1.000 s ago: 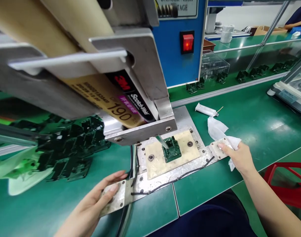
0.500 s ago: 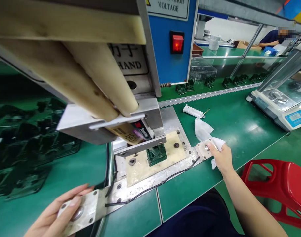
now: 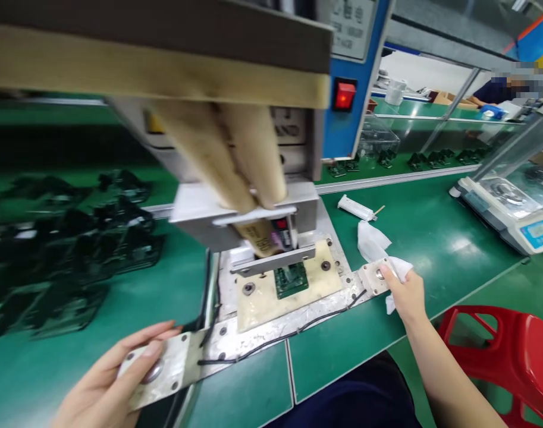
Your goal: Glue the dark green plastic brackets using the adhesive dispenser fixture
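My left hand [image 3: 115,374] grips the left button plate [image 3: 175,356], its thumb lying on the round metal button and its fingers behind. At the other end, my right hand [image 3: 405,291] holds the right button plate [image 3: 369,278], thumb on the button. A white wipe [image 3: 400,267] lies around that plate, partly behind my right hand. Between the plates, a green circuit board [image 3: 291,280] rests on a cream fixture plate [image 3: 253,309]. Above it, a labelled adhesive cartridge [image 3: 257,238] sits in the metal holder [image 3: 200,220] of the press, under two cream plungers [image 3: 257,154].
Dark circuit assemblies [image 3: 75,244] fill the left of the bench. To the right lie a white syringe-like cartridge [image 3: 357,208] and a weighing scale [image 3: 516,202]. A red stool [image 3: 521,351] stands right of my legs. Across the bench sits another person [image 3: 494,92].
My view has shifted, so the press and its base appear farther right and more upright. Both hands keep their hold on the button plates.
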Demonstrator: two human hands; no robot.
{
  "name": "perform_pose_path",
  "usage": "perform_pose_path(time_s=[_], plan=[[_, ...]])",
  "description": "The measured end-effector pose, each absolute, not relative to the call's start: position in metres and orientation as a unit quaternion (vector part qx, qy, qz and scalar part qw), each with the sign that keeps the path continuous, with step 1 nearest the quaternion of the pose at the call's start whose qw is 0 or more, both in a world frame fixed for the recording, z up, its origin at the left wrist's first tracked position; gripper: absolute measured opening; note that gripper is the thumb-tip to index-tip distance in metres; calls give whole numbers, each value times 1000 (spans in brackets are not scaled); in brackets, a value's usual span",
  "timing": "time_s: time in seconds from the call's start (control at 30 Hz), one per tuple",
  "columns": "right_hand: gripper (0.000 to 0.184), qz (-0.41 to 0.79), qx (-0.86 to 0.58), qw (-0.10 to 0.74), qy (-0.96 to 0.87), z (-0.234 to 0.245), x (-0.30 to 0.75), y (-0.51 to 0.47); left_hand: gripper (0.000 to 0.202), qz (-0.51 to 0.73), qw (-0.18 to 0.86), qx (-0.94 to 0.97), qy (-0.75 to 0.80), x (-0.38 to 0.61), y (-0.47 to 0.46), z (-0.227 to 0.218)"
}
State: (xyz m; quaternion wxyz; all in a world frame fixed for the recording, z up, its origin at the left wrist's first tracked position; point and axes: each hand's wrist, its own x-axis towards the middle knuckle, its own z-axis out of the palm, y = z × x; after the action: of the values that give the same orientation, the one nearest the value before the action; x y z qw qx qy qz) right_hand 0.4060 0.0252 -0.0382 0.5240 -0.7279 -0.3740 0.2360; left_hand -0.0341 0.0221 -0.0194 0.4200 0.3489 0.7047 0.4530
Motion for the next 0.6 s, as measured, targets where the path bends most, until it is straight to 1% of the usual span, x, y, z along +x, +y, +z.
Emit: perform_pose_path(time_s=[0.07,0.1,0.23,0.43,0.6], plan=[[62,225,-747,512,-359,-44,412,23,69,460,476,288,692,-27,19,-11],[64,225,-754,507,-352,-47,415,23,69,469,487,276,683,-24,18,-8],[67,226,-780,488,-320,-52,424,21,68,503,478,302,654,-14,14,-3],[73,226,-826,437,-274,-41,425,18,66,503,493,315,636,-9,11,-2],[72,224,-836,422,-268,-39,423,17,64,506,486,329,632,-6,10,2]])
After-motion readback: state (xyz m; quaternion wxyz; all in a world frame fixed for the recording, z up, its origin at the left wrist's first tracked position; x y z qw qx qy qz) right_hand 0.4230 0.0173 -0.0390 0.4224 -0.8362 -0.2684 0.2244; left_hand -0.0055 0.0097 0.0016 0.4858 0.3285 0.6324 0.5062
